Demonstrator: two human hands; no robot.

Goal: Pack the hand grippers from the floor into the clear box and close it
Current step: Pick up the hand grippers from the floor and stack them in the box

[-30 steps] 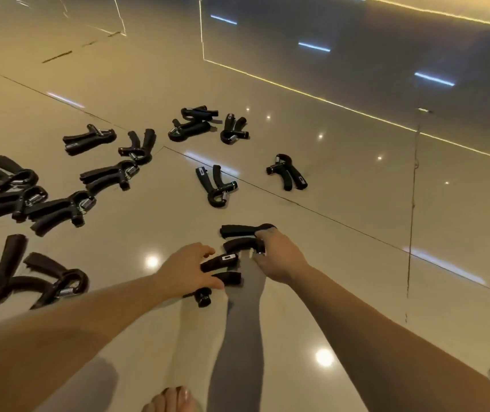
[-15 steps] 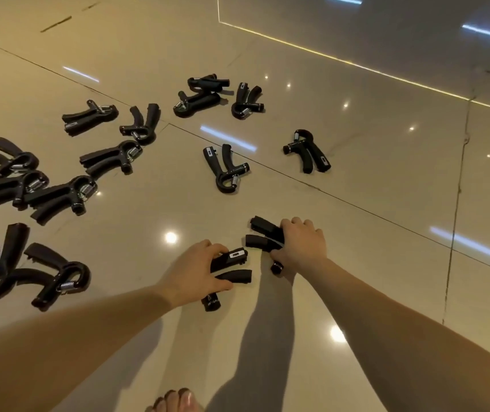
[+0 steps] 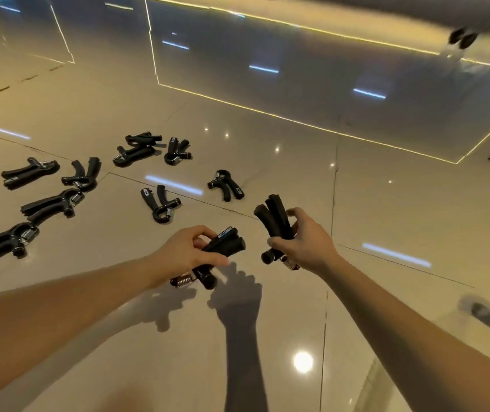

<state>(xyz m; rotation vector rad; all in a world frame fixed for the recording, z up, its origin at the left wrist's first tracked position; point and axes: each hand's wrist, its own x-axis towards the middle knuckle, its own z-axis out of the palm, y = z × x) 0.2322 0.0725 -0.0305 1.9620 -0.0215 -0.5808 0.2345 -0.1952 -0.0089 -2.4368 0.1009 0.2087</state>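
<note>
Your left hand (image 3: 184, 252) clasps one black foam-handled spring hand gripper (image 3: 221, 243) and your right hand (image 3: 306, 242) another (image 3: 273, 220), both lifted; about ten remain scattered across the glossy beige tiled floor (image 3: 267, 173) toward its left edge; the clear box is out of view, so packing looks barely begun.

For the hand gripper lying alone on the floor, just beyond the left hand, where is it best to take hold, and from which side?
Grip the hand gripper around its two foam handles, near where they join. It lies flat with the handles pointing away and the curved head with the metal spring toward the person. Come from above with the left hand, probably after unloading it, fingers closing across both handles.
</note>
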